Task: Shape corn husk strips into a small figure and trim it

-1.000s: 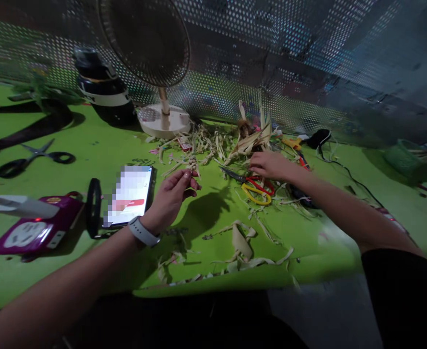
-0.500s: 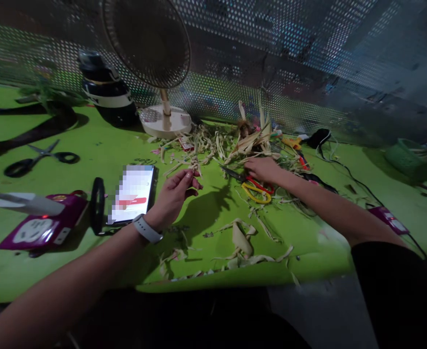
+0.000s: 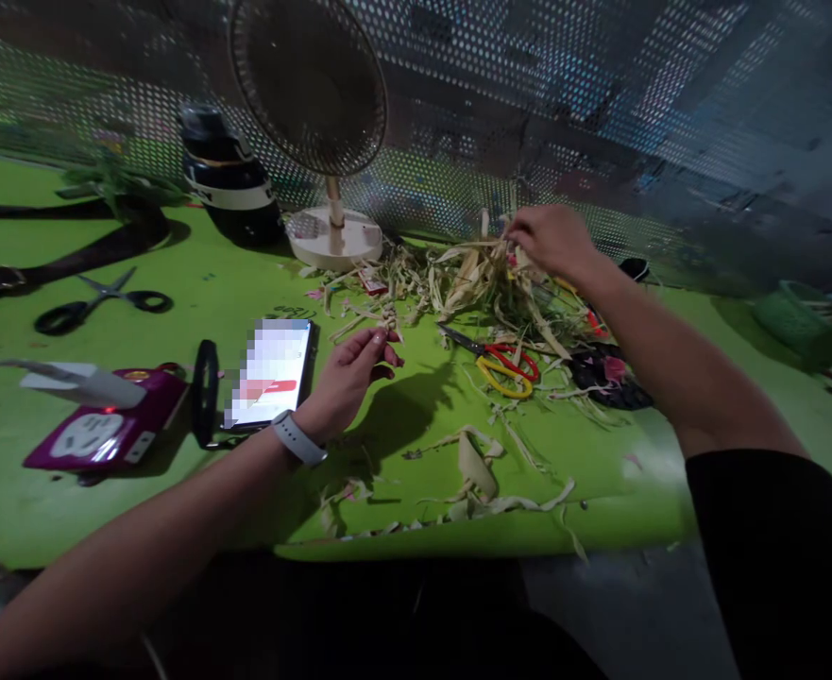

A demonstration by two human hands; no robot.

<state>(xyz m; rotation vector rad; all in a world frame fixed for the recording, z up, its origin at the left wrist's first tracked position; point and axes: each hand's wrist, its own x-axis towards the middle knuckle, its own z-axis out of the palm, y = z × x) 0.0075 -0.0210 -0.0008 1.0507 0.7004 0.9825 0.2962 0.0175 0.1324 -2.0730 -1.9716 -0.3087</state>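
Head-worn view — near, facing forward and down over hands [image 3: 348,378] and tabletop [image 3: 592,467].

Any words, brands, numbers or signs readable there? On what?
No text is legible for certain.
Black bottle with a white band: marks on the band, too blurred.
Slim phone, lit white screen: partly pixelated, unreadable.
Green tabletop: dark handwriting-like marks beyond the phone, unclear.
Purple block-shaped socket: small mark, too blurred.
Small red-and-white piece among pale dried plant strips: too small.
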